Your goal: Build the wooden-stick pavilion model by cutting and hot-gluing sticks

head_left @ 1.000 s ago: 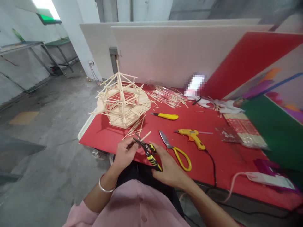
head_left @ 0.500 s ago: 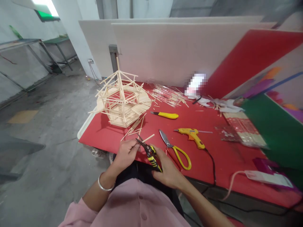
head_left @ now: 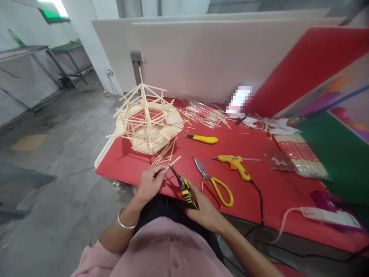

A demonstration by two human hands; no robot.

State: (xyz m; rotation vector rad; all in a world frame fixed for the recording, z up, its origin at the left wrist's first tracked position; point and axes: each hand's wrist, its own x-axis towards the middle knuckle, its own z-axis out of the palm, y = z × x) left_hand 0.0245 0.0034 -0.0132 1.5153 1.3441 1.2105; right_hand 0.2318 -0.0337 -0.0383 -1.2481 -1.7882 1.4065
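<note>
While the left hand point(head_left: 150, 181) pinches a thin wooden stick point(head_left: 172, 162) between its fingers, the right hand point(head_left: 203, 207) is wrapped around the yellow-and-black handles of a pair of cutters point(head_left: 182, 184), whose dark blades meet the stick just beside the left fingertips, over the near edge of the red counter point(head_left: 259, 192). Whether the blades are fully shut on the stick is hard to tell. The cut sits very near the fingertips, so a slip of the blades could nip them; and since the stick's free end points out over the counter with nothing holding it, a cut piece would likely spring away into the loose sticks point(head_left: 165, 152) or off the edge to the floor. A twisted grip might also splinter the stick rather than part it cleanly. Behind the hands stands a stick-built model house point(head_left: 145, 123), close enough that a wide movement of the left arm could knock its projecting rods. To the right lie yellow-handled scissors point(head_left: 215, 182), just beside the right hand, then a yellow glue gun point(head_left: 235, 163) whose black cord trails over the front edge, and a yellow utility knife point(head_left: 201, 139) farther back. More scattered sticks point(head_left: 204, 115) lie near the white boards point(head_left: 201, 61).
</note>
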